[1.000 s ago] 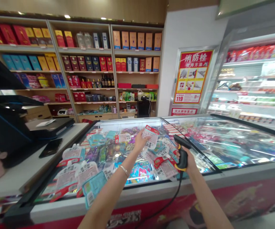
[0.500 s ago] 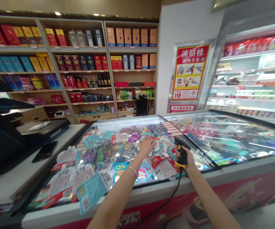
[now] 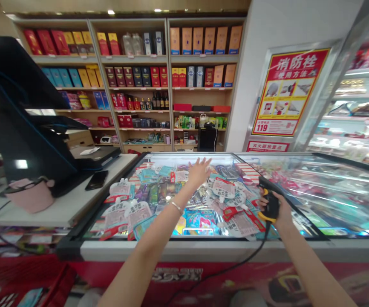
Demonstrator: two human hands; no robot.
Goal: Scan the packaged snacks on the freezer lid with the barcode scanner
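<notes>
My left hand (image 3: 199, 171) is stretched out over the glass top of a chest freezer (image 3: 130, 246), fingers spread and holding nothing. Close by it on the glass lies a red-and-white packet (image 3: 180, 176). My right hand (image 3: 283, 209) is wrapped round a black-and-yellow barcode scanner (image 3: 271, 205), whose cable hangs down in front of the freezer. Between the hands, several spouted pouches (image 3: 223, 188) lie in an overlapping pile. More pouches (image 3: 116, 215) are spread at the freezer's left end, partly hidden by my left forearm.
On the counter at left stand a dark checkout screen (image 3: 21, 111), a phone (image 3: 96, 180) and a pink cup-shaped holder (image 3: 31, 197). A red basket (image 3: 56, 283) is at lower left. Shelves of boxes (image 3: 136, 59) line the back wall.
The view has swung left and down, bringing the pink holder and red basket into sight. My left hand has lifted off the pouches and moved farther back. The scanner stays in my right hand.
</notes>
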